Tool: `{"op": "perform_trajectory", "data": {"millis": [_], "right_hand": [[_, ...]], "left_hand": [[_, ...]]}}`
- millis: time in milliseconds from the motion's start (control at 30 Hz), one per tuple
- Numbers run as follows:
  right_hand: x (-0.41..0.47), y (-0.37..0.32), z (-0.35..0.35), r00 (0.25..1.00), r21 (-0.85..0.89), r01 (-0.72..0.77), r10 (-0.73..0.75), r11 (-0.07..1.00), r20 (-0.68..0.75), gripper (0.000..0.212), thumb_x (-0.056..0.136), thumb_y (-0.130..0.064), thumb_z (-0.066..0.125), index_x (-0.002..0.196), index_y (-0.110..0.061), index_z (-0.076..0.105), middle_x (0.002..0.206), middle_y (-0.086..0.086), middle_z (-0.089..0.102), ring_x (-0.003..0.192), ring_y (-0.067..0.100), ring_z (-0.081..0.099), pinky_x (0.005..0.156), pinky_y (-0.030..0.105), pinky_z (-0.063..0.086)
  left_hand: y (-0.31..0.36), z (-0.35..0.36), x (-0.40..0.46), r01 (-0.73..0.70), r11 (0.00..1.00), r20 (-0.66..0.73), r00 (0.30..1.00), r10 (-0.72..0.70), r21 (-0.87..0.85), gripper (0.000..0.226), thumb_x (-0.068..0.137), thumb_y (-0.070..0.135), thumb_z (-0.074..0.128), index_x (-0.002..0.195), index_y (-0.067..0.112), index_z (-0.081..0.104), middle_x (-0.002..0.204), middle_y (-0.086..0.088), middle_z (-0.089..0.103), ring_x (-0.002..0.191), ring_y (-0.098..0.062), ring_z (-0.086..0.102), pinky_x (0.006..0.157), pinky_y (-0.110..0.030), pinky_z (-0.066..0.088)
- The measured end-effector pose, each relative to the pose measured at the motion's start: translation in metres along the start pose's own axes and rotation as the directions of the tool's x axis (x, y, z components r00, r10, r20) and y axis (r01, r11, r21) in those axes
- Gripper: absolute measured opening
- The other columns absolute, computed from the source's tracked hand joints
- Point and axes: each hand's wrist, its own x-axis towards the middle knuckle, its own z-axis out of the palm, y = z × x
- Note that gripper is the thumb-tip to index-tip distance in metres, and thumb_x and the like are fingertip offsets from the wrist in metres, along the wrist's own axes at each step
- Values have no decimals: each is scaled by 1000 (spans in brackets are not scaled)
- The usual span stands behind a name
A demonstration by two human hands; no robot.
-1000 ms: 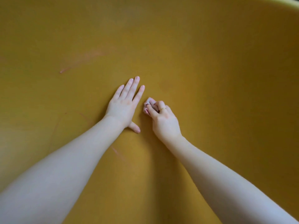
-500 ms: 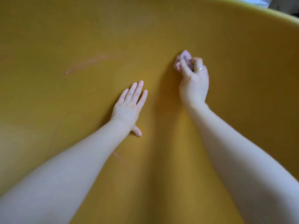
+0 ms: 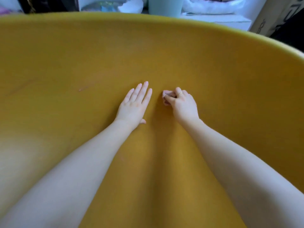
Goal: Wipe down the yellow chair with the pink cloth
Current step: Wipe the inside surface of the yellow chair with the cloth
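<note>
The yellow chair [image 3: 213,66] fills almost the whole view as a curved, smooth shell. My left hand [image 3: 134,105] lies flat on it near the middle, fingers straight and together, thumb tucked low. Just to its right, my right hand [image 3: 181,103] grips a small bunched pink cloth [image 3: 166,97] and presses it against the yellow surface. Only the cloth's left part shows past my curled fingers. A ring sits on one finger of that hand.
A faint pinkish scuff [image 3: 83,88] marks the chair left of my hands. Beyond the chair's upper rim stand a pale blue-green cylinder [image 3: 165,4], white bags [image 3: 212,5] and a cardboard box [image 3: 276,15].
My right hand with the cloth swept up and to the right, then came back down beside my left hand. My view has lifted, so the chair's rim and the clutter behind it show.
</note>
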Motion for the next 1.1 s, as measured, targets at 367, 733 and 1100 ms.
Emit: {"op": "perform_trajectory", "data": {"millis": [367,733,1100], "right_hand": [[79,7,-5,851,269,-268,358,925,-384,30,92,-16,44,116,-16,62,109,-4,58,95,21,51,83,30,45],[77,10,-21,965,-86,-23,0,996,-263,29,81,-19,45,92,-15,72,83,12,65,59,29,56,46,28,42],[104,17,-17,809,12,-262,227,965,-542,28,81,1,56,102,-10,70,98,16,66,64,31,56,55,31,50]], "left_hand": [[-45,-24,55,165,961,-99,984,-146,222,138,62,57,74,139,5,-29,151,-18,-26,143,-29,-15,115,-38,-3],[-49,-21,51,127,978,-110,988,-110,164,133,66,58,69,139,3,-28,152,-14,-26,143,-27,-16,115,-36,-3],[-54,-17,55,97,983,-106,991,-80,156,131,69,58,67,140,3,-28,152,-15,-27,142,-28,-17,114,-37,-7]]}}
